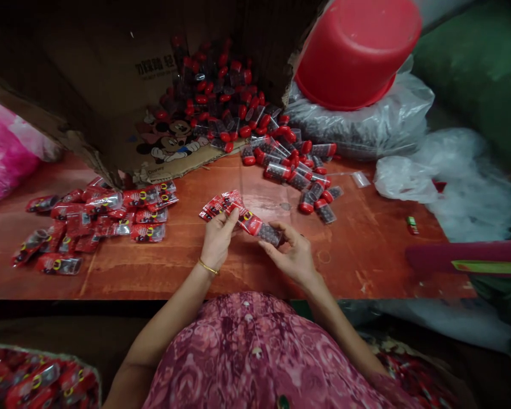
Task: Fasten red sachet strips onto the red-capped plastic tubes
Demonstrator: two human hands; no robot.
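Near the front middle of the table, my left hand (pixel 218 237) pinches a fanned stack of red printed packets (pixel 221 203). One printed red sleeve (pixel 250 220) reaches from that hand to the right. At its right end is a clear tube (pixel 269 233) with dark contents, and my right hand (pixel 293 253) has its fingers closed around this tube. Whether the tube sits inside the sleeve or only against it, I cannot tell. Left of my hands lies a pile of red-sleeved tubes (pixel 111 213). Loose red-capped tubes (pixel 281 170) lie beyond my right hand.
A cardboard box (pixel 111 113) on its side spills more red-capped tubes at the back. A red tub (pixel 357 51) rests upside down on a plastic-wrapped bundle (pixel 361 130). Plastic bags (pixel 404 179) lie at the right. A container of red packets (pixel 38 378) stands below the table edge.
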